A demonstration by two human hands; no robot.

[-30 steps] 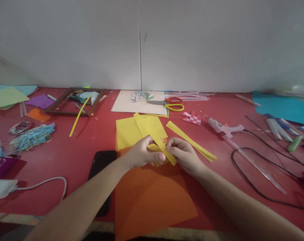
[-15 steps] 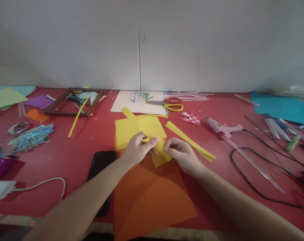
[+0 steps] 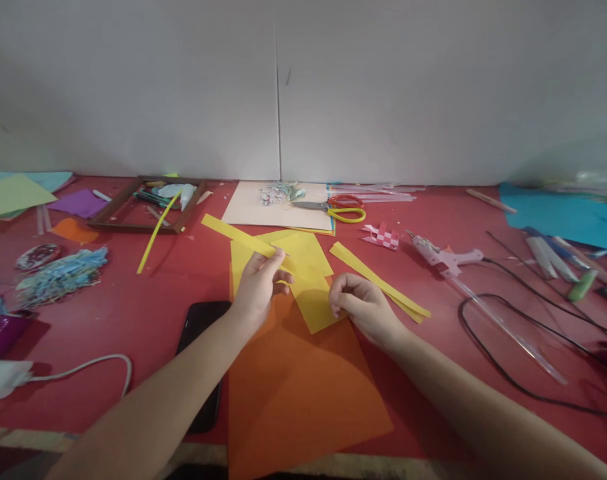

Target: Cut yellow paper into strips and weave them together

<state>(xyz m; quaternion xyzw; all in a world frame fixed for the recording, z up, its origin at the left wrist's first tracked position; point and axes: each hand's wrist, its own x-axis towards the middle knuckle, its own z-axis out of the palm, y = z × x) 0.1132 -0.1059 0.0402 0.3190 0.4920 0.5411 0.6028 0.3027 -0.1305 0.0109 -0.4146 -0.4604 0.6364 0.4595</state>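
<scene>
My left hand pinches one end of a long yellow paper strip, which points up and left over the red table. A little to the right, my right hand is curled with its fingertips on the edge of a yellow paper sheet. That sheet lies on more yellow paper and on a large orange sheet in front of me. Two more yellow strips lie just right of my right hand.
A black phone lies left of the orange sheet. Scissors rest on a cream board at the back. A pink glue gun with black cable lies right. A wooden frame, paper scraps and a white cable sit left.
My left hand has pulled the yellow strip away from my right hand, up and to the left. My right hand stayed on the yellow sheet.
</scene>
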